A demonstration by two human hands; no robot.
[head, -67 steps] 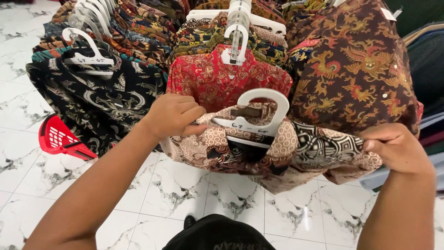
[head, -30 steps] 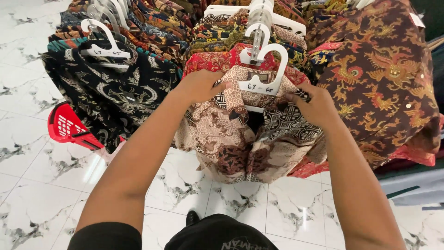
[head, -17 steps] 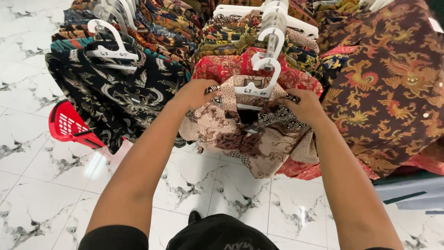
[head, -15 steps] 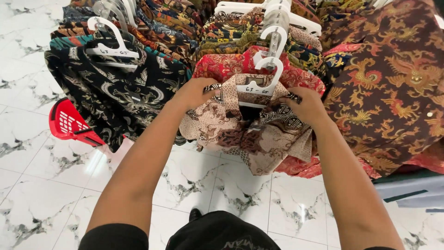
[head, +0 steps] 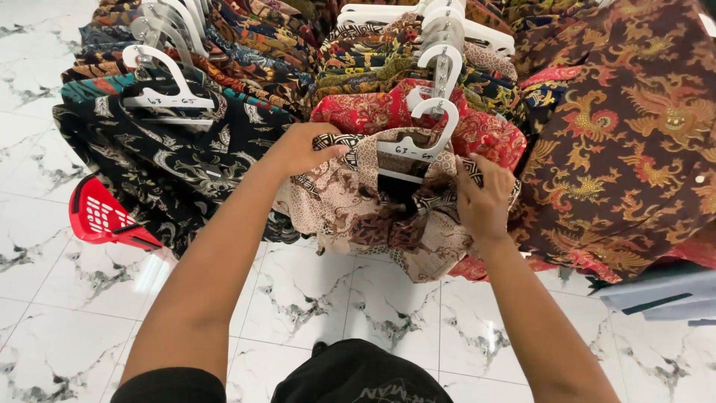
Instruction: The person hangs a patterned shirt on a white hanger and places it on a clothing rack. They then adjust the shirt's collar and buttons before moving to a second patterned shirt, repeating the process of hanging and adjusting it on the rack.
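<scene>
Where a couple of seconds ago the beige patterned shirt (head: 373, 213) sagged low and spread between our hands, it now sits bunched in the middle of the frame, right against the hanging row, its white hanger (head: 425, 142) lifted so the hook rises in front of the red shirt (head: 358, 112) behind it. Our left hand (head: 298, 149) is closed on the shirt's shoulder by the collar, and our right hand (head: 485, 198), which earlier gripped the far hem off to the right, has come in to pinch the fabric just under the hanger's other end; we judge the garment is nearly back in line with its neighbours. We cannot see the rail, nor whether the hook has caught on anything, since the stacked white hangers above cover that spot. A dark patterned shirt (head: 171, 164) hangs at the left, a brown shirt with orange figures (head: 626, 142) at the right, cut by the frame edge. At lower left a red plastic object (head: 101, 216) lies half hidden on the white marble floor (head: 313, 298).
</scene>
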